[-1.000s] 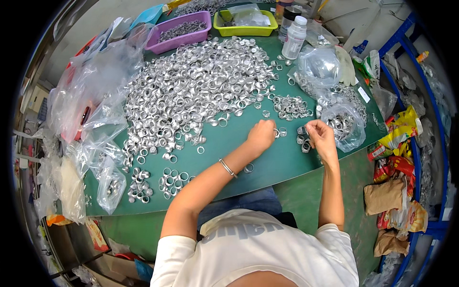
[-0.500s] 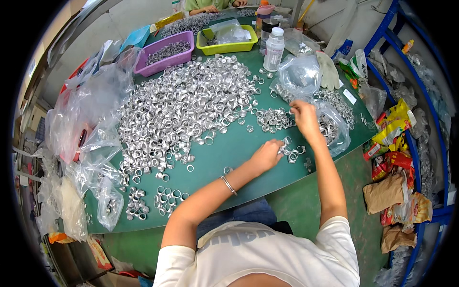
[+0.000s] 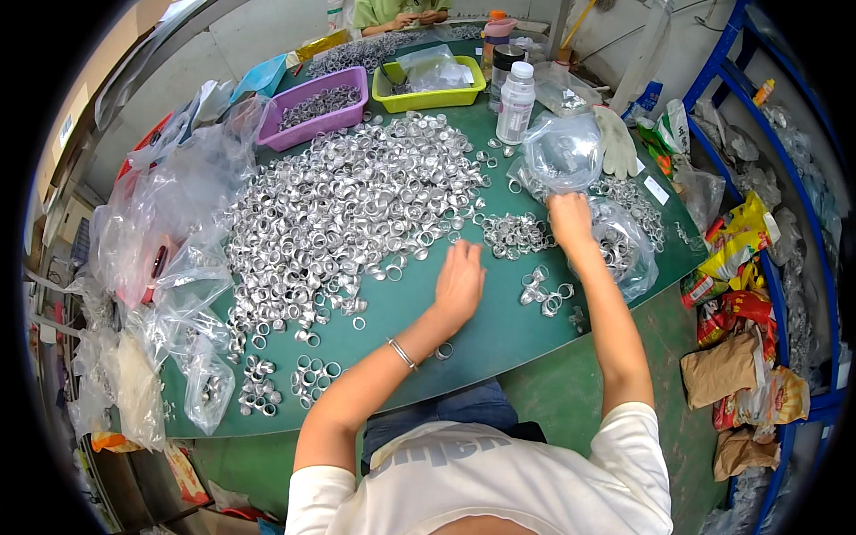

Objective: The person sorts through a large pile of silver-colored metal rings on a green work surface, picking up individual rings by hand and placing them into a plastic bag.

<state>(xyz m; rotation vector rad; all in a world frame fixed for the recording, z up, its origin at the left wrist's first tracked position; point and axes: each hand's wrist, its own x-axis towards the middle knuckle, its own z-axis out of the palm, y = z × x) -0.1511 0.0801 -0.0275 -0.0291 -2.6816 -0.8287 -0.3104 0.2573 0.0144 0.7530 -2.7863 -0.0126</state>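
My left hand (image 3: 461, 282) hovers at the right edge of a large heap of silver metal rings (image 3: 357, 192). Its fingers are bent and slightly apart, their tips beside a loose ring (image 3: 454, 238); no ring shows inside the hand. Closed at the fingers, my right hand (image 3: 571, 220) is at the edge of a clear plastic bag (image 3: 562, 152), above a small cluster of rings (image 3: 514, 236). Its fingertips are hidden, so what they grip cannot be made out. A looser ring group (image 3: 546, 292) lies between my forearms. A single ring (image 3: 444, 351) sits near my left wrist.
Behind the heap stand a purple basket (image 3: 314, 109) and a yellow-green basket (image 3: 428, 86). A white bottle (image 3: 515, 105) and a glove (image 3: 617, 145) are at the back right. Plastic bags (image 3: 174, 205) crowd the left. A blue shelf (image 3: 776, 259) borders the right. Another person's hands (image 3: 419, 18) work at the far end.
My left hand has moved up and left, from the loose ring group to the heap's edge. My right hand has shifted slightly, its fingers now tucked under at the bag.
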